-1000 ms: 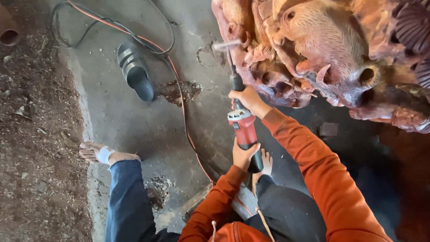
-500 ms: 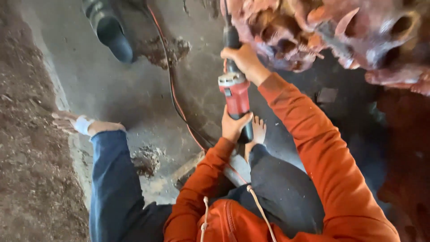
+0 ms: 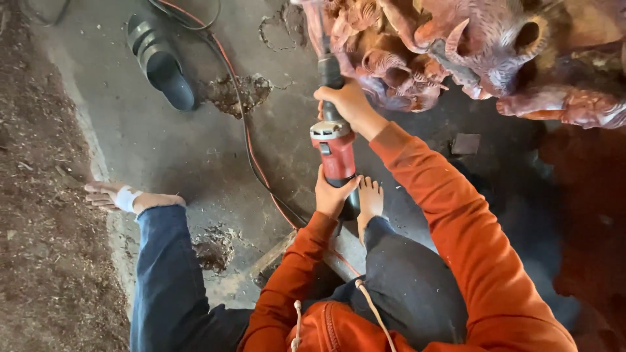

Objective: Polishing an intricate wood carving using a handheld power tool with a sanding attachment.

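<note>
Head view, going L to R. Far left of frame: strip of dirt and wood chips [image 3: 39,215] along the edge of the concrete floor [image 3: 163,143]. Upper left: black boot [image 3: 160,62] lying on its side on the concrete. Lower left: my leg in blue jeans [image 3: 163,274], bare foot [image 3: 124,195] w/ a white bandage resting at the concrete edge, toes toward the dirt. An orange power cord [image 3: 251,153] runs from top centre-left diagonally down toward my lap, passing a patch of broken concrete [image 3: 238,91].

Centre: my left hand [image 3: 332,194] is closed around the lower end of the red power grinder [image 3: 336,150], fingers wrapped on the body. My other bare foot [image 3: 370,199] sits just right of that hand, touching the tool's black tail end. My right hand [image 3: 345,104], upper centre, grips the tool's black neck, wrapped tight; orange sleeve [image 3: 450,215] runs from it down to lower right. Tool points up the frame, its front end at the carving; can't tell the bit itself, too blurred.

Upper right: big reddish wood carving [image 3: 469,45] w/ animal heads and horns, filling the top right. Small dark square block [image 3: 465,143] on the floor below it, apart from my arm.
</note>
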